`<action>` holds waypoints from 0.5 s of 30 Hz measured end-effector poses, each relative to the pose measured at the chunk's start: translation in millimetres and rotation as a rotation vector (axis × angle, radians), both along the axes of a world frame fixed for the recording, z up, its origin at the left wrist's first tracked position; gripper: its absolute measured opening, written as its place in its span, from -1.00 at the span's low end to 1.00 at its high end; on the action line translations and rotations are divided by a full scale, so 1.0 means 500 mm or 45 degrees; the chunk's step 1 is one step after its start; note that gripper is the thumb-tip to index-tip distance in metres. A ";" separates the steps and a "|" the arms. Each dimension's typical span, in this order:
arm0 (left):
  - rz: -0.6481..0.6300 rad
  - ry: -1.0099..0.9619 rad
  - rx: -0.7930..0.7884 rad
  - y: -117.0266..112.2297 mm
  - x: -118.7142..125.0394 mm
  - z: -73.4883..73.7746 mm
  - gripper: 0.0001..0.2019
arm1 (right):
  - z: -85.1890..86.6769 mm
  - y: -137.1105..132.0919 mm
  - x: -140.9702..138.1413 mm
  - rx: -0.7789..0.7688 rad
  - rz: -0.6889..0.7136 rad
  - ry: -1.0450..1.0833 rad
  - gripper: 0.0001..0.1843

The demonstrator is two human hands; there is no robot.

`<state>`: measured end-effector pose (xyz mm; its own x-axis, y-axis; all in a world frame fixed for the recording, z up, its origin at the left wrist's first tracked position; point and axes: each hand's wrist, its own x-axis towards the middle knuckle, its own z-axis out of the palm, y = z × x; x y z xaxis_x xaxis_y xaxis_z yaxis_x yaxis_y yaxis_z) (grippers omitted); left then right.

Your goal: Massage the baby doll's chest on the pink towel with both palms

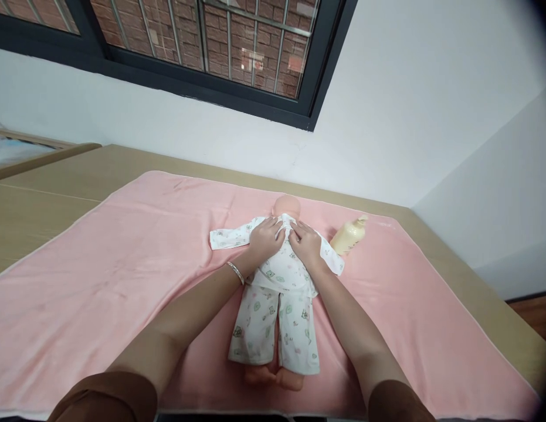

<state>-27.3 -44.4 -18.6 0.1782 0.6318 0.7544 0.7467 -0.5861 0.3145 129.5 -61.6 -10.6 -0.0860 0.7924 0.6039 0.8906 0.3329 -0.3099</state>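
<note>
Fingers at the collar of the doll's white printed top (pixel 282 269), both hands at work together! The left hand (pixel 265 239) lies over one side of the chest, its fingers gently bent and close together; the right hand (pixel 307 243) mirrors it, fingers more curled, thumb tucked in near the neckline. Are they pinching cloth or merely pressing on it? From here, I can't tell.

The step in hand looks like straightening or fastening that top near the neck. The next move, I'd judge, calls for light, matched fingertips, keeping the cloth flat without tugging the doll.

And where's the doll? Right beneath those fingers, stretched out on the pink blanket (pixel 123 258). The head (pixel 287 206) is just beyond the fingertips; one sleeve (pixel 229 238) runs out past the left hand, the other past the right. Nearer the wearer come the matching trousers (pixel 255 322), then bare feet (pixel 291 378).

Further out, a pale yellow bottle (pixel 348 235) tilts beside the right-hand sleeve; whether it's standing or lying is unclear. Wooden tabletop (pixel 85 170) borders the blanket, under a dark-framed window (pixel 314 88).
</note>
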 end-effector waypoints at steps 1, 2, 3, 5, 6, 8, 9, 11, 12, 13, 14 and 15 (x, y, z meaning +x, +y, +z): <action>0.012 -0.009 0.011 -0.001 0.000 -0.001 -0.72 | -0.001 -0.002 -0.002 0.021 -0.025 0.019 -0.63; 0.026 -0.023 0.016 -0.002 0.001 -0.002 -0.72 | -0.001 -0.004 -0.003 0.037 -0.052 0.039 -0.65; 0.041 -0.043 0.015 -0.003 0.001 -0.003 -0.73 | -0.001 -0.006 -0.005 0.048 -0.080 0.061 -0.66; 0.076 -0.087 0.003 -0.005 0.003 -0.005 -0.74 | 0.003 -0.011 -0.009 0.055 -0.124 0.109 -0.67; 0.096 -0.106 -0.004 -0.005 0.003 -0.005 -0.74 | 0.005 -0.013 -0.011 0.052 -0.142 0.134 -0.68; 0.125 -0.126 -0.018 -0.006 0.005 -0.006 -0.74 | 0.008 -0.017 -0.013 0.038 -0.167 0.181 -0.69; 0.132 -0.127 -0.026 -0.006 0.005 -0.006 -0.73 | 0.009 -0.018 -0.014 0.029 -0.178 0.201 -0.69; 0.137 -0.122 -0.050 -0.005 0.005 -0.006 -0.72 | 0.010 -0.019 -0.014 0.013 -0.203 0.231 -0.68; 0.133 -0.113 -0.069 -0.005 0.005 -0.005 -0.71 | 0.011 -0.020 -0.014 0.004 -0.216 0.242 -0.68; 0.129 -0.104 -0.092 -0.004 0.005 -0.004 -0.69 | 0.012 -0.020 -0.013 -0.007 -0.227 0.253 -0.68; 0.128 -0.093 -0.120 -0.003 0.004 -0.003 -0.68 | 0.013 -0.021 -0.013 -0.024 -0.232 0.261 -0.68; 0.134 -0.083 -0.148 -0.003 0.004 -0.001 -0.67 | 0.016 -0.021 -0.012 -0.045 -0.234 0.270 -0.67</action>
<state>-25.6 -45.8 -19.3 0.0593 0.7280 0.6830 0.7778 -0.4625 0.4255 123.5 -72.3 -2.5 0.1863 0.8039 0.5649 0.8492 0.1574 -0.5041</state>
